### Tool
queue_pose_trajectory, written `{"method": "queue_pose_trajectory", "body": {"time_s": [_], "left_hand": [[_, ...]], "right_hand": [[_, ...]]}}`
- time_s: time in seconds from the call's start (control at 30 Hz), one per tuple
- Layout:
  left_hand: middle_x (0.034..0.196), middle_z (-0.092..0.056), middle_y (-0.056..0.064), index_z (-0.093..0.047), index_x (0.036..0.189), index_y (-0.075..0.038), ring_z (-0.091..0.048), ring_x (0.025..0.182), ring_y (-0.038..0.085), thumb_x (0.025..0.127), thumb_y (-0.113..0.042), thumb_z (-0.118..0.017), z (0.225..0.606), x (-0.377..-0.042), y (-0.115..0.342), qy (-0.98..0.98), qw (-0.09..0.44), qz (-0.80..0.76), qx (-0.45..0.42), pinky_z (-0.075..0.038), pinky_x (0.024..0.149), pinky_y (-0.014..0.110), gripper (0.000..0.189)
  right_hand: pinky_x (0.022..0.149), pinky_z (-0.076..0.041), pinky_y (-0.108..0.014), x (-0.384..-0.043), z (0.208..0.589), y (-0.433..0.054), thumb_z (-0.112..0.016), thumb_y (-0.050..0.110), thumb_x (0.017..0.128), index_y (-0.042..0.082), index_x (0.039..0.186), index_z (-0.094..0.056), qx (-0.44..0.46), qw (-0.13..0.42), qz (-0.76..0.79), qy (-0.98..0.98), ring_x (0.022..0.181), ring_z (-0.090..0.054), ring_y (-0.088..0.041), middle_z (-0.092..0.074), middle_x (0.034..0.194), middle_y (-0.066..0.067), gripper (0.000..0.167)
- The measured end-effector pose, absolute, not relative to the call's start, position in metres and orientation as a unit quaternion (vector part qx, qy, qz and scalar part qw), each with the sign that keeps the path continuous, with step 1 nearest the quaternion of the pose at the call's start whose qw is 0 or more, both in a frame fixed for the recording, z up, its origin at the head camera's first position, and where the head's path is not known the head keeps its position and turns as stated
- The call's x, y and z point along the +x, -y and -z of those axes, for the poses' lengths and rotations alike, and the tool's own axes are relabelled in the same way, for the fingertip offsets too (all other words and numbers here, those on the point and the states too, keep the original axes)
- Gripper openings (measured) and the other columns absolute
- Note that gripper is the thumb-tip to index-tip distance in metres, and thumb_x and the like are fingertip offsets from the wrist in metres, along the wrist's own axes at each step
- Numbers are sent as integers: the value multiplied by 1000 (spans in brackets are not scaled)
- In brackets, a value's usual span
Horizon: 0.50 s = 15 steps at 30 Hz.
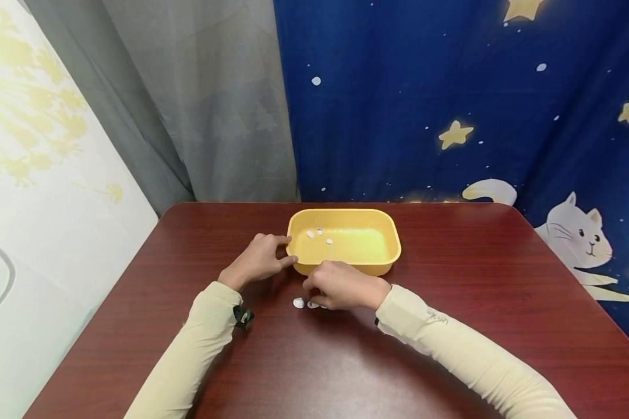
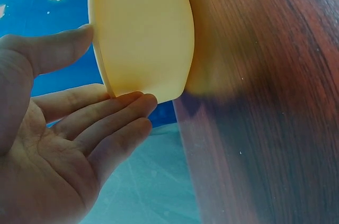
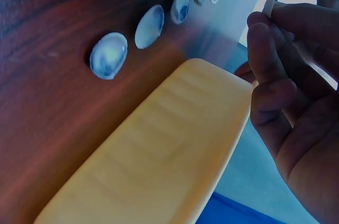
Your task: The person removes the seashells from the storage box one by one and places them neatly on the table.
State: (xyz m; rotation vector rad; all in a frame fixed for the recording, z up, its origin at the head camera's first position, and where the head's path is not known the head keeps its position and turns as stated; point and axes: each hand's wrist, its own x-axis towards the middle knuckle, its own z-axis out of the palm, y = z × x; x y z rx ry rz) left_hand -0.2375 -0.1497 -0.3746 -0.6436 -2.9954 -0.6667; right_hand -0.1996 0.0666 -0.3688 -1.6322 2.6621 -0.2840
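A yellow plastic basin (image 1: 346,269) stands on the table, with three small white shells (image 1: 329,241) lying inside toward its left end. My left hand (image 1: 257,259) touches that left end; in the left wrist view its thumb and fairly straight fingers (image 2: 119,126) rest against the rim and outer wall. My right hand (image 1: 340,285) is in front of the basin, above a row of shells (image 1: 299,302) that it partly covers. In the right wrist view, thumb and forefinger pinch a thin white seashell (image 3: 270,5). Several oval shells (image 3: 150,26) lie spaced in a line on the table there.
The dark red wooden table (image 1: 230,361) reaches back to a grey curtain (image 1: 230,105) and a blue curtain (image 1: 398,105) with stars and a cat. A white patterned panel (image 1: 42,203) is at the left. A dark band (image 1: 243,317) circles the left wrist.
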Motion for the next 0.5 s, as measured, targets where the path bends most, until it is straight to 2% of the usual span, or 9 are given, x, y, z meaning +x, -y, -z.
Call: {"method": "queue_pose_trajectory", "body": {"time_s": [0.5], "left_hand": [[132, -67, 19, -62, 134, 1, -69, 111, 30, 92, -31, -72, 374, -234, 149, 953, 8, 214, -212, -56, 91, 42, 54]], "right_hand": [[66, -49, -20, -196, 385, -55, -75, 16, 85, 21, 82, -75, -521, 6, 77, -850, 68, -55, -3, -68, 74, 13, 7]]}}
